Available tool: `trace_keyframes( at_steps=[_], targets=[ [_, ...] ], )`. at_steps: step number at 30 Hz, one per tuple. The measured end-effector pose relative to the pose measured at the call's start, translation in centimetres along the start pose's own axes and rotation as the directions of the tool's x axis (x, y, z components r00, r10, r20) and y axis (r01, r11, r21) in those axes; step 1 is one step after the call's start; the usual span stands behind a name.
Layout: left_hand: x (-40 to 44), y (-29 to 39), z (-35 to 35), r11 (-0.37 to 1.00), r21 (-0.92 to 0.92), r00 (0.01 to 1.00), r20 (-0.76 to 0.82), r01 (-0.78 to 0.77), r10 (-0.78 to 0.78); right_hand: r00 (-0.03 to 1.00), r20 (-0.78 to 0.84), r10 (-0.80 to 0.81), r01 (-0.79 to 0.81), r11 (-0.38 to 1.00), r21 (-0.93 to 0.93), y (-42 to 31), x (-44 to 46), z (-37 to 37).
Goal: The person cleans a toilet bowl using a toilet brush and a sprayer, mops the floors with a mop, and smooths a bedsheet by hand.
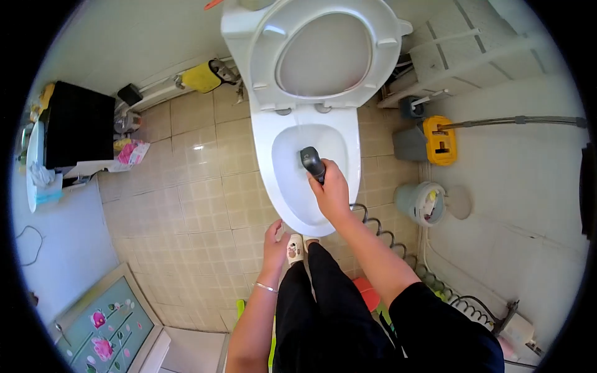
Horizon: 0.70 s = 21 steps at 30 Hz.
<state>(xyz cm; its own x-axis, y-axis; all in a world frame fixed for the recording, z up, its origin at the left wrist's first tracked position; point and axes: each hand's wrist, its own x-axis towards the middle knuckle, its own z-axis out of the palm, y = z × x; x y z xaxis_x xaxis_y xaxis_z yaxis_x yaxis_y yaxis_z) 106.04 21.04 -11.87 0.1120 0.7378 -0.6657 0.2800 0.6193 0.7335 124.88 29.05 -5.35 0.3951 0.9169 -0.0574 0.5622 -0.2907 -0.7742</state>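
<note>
Our right hand (334, 191) is wrapped around a black sprayer (312, 163), fingers curled on the handle, with its head poking out past the knuckles over the toilet bowl (283, 183). Best guess, the step in hand is aiming that sprayer down into the bowl, and the next move calls for a steady wrist and a head kept inside the rim. Can't tell if water's coming out, tbh. The nozzle's face is turned away from us, and our palm hides most of the handle, plus any trigger.

Our left hand (275, 250) hangs just outside the front of the bowl, fingers loosely apart, nothing in it that we can see. The slippers (295, 248) are right beside it, one mostly covered.

Right of our right hand, a coiled hose (374, 222) peeks out from behind the arm, so we can't see it meet the sprayer. Something red (368, 293) below that arm is half hidden too.

Farther out, past the right hand, the seat (263, 68) is up, cut off at the top. Well to that hand's right sit a pale bucket (405, 200), contents too small to make out, and a mop bucket (409, 144).
</note>
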Motion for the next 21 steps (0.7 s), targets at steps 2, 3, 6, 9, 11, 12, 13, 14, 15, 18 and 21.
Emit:
trace_keyframes(
  at_steps=[2,3,6,9,11,12,13,14,15,18,21],
  targets=[
    [0.3,0.8,0.1,1.0,-0.023,1.0,0.01,0.013,-0.012,0.991,-0.109,-0.08,0.075,0.996,-0.051,0.0,1.7,-1.3],
    [0.4,1.2,0.2,0.999,-0.037,1.0,0.012,0.028,-0.028,0.992,-0.119,-0.05,0.045,0.998,-0.039,-0.2,2.7,-2.1],
    [0.2,1.7,0.4,0.998,-0.052,0.999,0.011,0.043,-0.043,0.997,-0.075,-0.022,0.016,0.997,-0.082,0.9,4.2,-3.2],
    [0.5,2.7,1.0,0.996,-0.067,0.999,0.016,0.051,-0.05,0.993,-0.094,-0.069,0.065,0.997,-0.05,1.1,4.2,-4.0],
    [0.5,3.8,1.7,0.995,-0.078,0.998,0.018,0.066,-0.065,0.997,-0.071,0.0,-0.003,1.0,-0.03,1.1,4.4,-4.0],
    [0.8,4.7,2.1,0.989,-0.144,0.997,0.071,0.026,-0.016,0.996,-0.044,0.072,-0.073,0.997,-0.012,1.1,4.4,-4.0],
    [1.3,5.8,2.5,0.978,-0.208,0.992,0.122,-0.012,0.038,0.996,-0.046,0.077,-0.078,0.997,-0.007,1.0,4.1,-4.1],
    [1.9,7.2,3.2,0.979,-0.201,0.991,0.123,-0.02,0.045,0.995,-0.039,0.09,-0.089,0.995,0.035,0.9,3.4,-4.0],
    [2.5,8.6,4.5,0.977,-0.156,0.961,0.213,-0.143,0.174,0.995,-0.028,0.096,-0.094,0.993,0.073,0.9,2.8,-4.0],
    [4.0,10.9,9.5,0.95,-0.149,0.871,0.382,-0.274,0.311,0.975,0.069,0.209,-0.22,0.947,0.233,0.7,1.8,-3.8],
    [5.9,12.8,12.1,0.957,-0.184,0.868,0.408,-0.226,0.283,0.985,0.153,0.085,-0.123,0.958,0.259,2.1,3.0,-3.7]
  ],
)
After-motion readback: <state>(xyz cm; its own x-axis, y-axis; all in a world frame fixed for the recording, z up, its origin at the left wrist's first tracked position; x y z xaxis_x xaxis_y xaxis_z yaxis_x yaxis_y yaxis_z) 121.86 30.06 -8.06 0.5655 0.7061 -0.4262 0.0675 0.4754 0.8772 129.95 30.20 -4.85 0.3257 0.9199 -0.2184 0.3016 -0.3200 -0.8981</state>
